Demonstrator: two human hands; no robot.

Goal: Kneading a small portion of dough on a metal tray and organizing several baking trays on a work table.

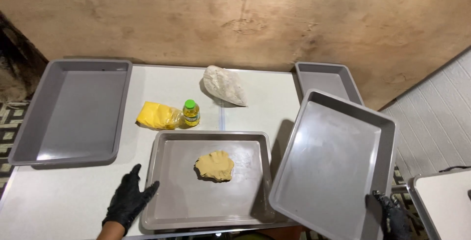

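Head view: left hand, black-gloved, fingers spread wide, rests on the bench touching the left rim of the centre tray, which holds a flattened dough piece. Right hand grips the lower edge of a tilted grey tray, raised beside the centre tray.

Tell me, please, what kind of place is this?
Probably a simple food-preparation area, perhaps a small bakery. A lump of yellow dough lies in a grey metal tray on a white table, with a bag of flour and a small oil bottle behind it.
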